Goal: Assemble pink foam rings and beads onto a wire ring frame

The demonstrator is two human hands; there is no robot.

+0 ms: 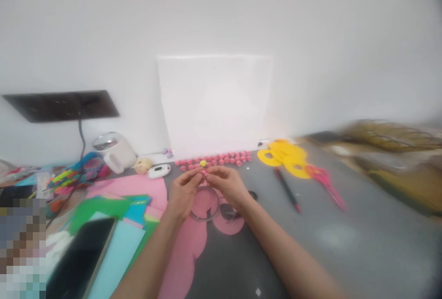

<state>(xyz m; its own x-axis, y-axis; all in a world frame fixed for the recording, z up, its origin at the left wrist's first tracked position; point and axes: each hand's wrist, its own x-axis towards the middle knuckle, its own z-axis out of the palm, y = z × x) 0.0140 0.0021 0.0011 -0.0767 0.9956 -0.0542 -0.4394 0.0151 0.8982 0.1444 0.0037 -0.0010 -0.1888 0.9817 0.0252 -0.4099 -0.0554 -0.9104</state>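
Observation:
My left hand (184, 190) and my right hand (229, 186) meet in the middle, fingertips pinched together on a small pink rolled flower (204, 175). The fingers cover most of it. Just behind them are rows of similar pink rolled flowers (224, 158), with a small yellow ball (203, 163) in front of the rows. Below my hands, a thin metal ring (218, 205) lies on pink paper pieces (183, 257). Partly hidden by my right wrist is a dark-handled tool (253, 195), perhaps scissors.
A white board (216, 105) leans on the wall. To the right are yellow paper cutouts (288, 154), a dark pencil (288, 190) and pink scissors (328, 186). Coloured sheets (117, 248), a black phone (83, 257) and a white mug-shaped device (119, 154) stand or lie left.

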